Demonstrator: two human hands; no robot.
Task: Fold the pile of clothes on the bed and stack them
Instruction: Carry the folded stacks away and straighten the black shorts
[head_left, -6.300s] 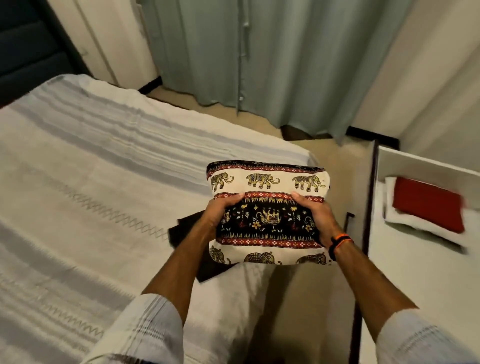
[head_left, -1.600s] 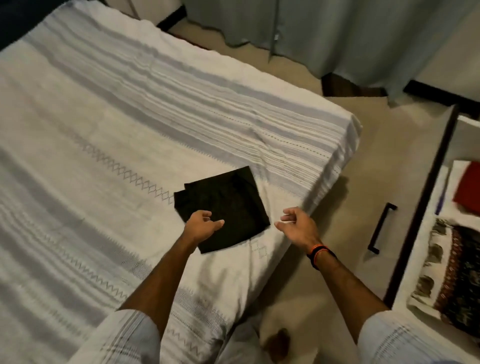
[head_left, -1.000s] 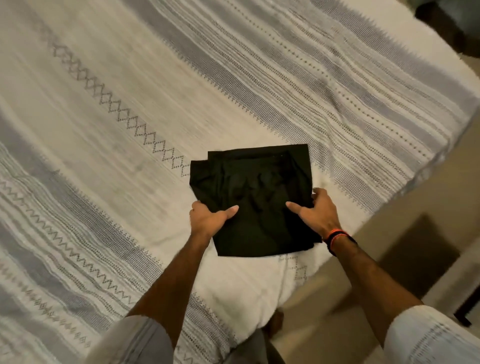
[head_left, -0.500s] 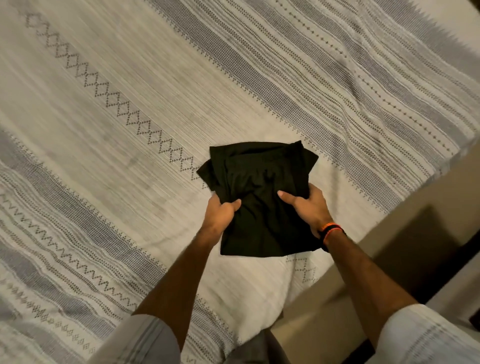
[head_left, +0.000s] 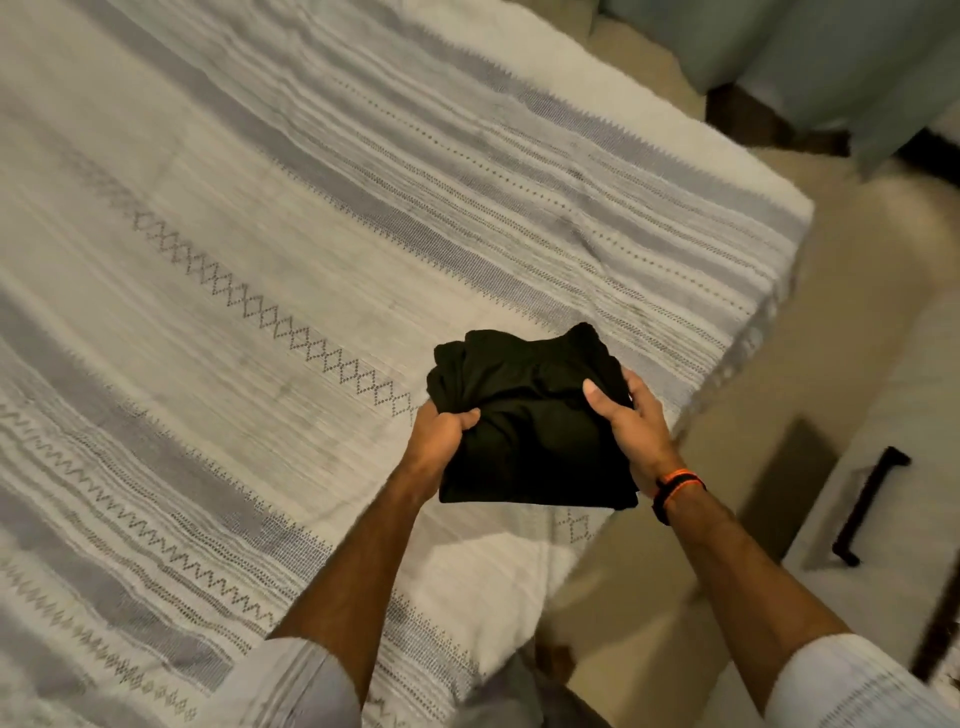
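A folded black garment (head_left: 530, 426) is held just above the near right corner of the bed (head_left: 260, 234). My left hand (head_left: 439, 434) grips its left edge, thumb on top and fingers underneath. My right hand (head_left: 631, 423) grips the right edge the same way, an orange and black band on that wrist. The cloth bunches slightly between the two hands. No other clothes show on the bed.
The bed has a white and grey striped cover with zigzag bands. Beige floor (head_left: 779, 415) lies to the right of the bed. A white drawer front with a black handle (head_left: 870, 504) is at the right edge. Green curtains (head_left: 831, 62) hang at the top right.
Both hands took hold of the black garment where it lay flat, then lifted it off the cover and drew it together. The view has swung right, bringing floor and drawer handle back in.
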